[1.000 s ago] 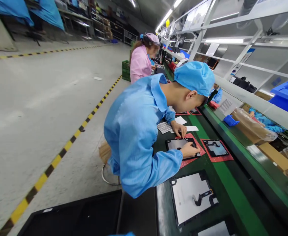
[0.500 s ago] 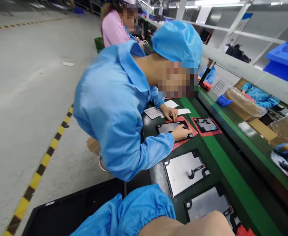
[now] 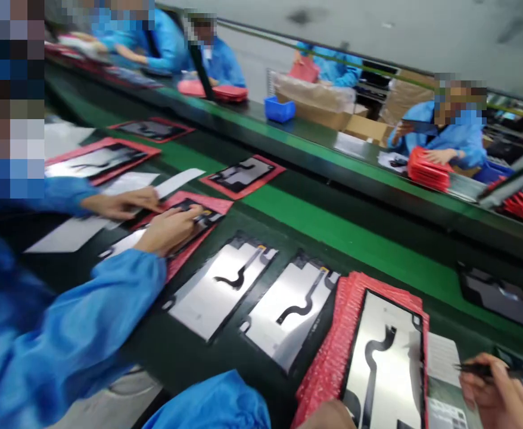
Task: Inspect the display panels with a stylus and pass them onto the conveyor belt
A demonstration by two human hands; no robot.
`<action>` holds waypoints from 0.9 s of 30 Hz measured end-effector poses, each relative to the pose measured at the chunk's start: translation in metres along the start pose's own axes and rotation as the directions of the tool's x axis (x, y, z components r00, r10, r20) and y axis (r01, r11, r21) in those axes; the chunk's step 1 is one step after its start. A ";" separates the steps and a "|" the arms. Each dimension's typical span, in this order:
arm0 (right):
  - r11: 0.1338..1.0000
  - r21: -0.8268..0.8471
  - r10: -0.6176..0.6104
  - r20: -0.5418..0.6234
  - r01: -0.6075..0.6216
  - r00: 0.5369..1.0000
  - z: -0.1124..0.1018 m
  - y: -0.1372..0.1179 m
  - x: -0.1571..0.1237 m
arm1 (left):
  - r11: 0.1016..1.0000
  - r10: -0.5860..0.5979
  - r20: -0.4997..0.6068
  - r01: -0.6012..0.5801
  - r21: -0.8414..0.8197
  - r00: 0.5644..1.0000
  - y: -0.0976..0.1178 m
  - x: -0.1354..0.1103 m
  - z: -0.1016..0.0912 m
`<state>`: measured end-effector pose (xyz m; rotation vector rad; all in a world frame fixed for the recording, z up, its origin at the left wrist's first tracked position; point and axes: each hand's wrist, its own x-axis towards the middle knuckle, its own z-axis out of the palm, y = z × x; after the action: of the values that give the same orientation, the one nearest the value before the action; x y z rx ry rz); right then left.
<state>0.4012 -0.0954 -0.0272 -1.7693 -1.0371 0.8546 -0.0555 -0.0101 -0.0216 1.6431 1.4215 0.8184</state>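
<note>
A silver panel with a black flex cable (image 3: 384, 369) lies on red bubble wrap (image 3: 333, 357) right in front of me. My left hand (image 3: 329, 416) only shows as a sliver at the bottom edge, touching the near rim of the wrap; its fingers are hidden. My right hand (image 3: 498, 396) is to the right of the panel, fingers pinched on a thin dark tool (image 3: 478, 369) that points left over a white sheet (image 3: 442, 357).
Two more silver panels (image 3: 219, 286) (image 3: 290, 310) lie to the left on the dark bench. A co-worker in blue works with both hands (image 3: 167, 229) on a panel at the left. Beyond runs a green conveyor belt (image 3: 333, 229) carrying panels; several people sit at its far side.
My view has swung right and down, from the bent-over co-worker to the bench before me. My right hand with the tool and the panel on red wrap have come into view.
</note>
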 end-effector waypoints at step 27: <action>1.000 0.013 0.019 0.375 -0.026 0.927 0.001 0.045 0.010 | 0.191 0.613 0.534 -0.765 0.615 0.582 0.089 -0.060 0.250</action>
<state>0.4174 -0.0975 -0.0703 -1.6397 -1.2489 1.2477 0.1932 -0.1127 -0.0601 3.1796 0.8341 0.3967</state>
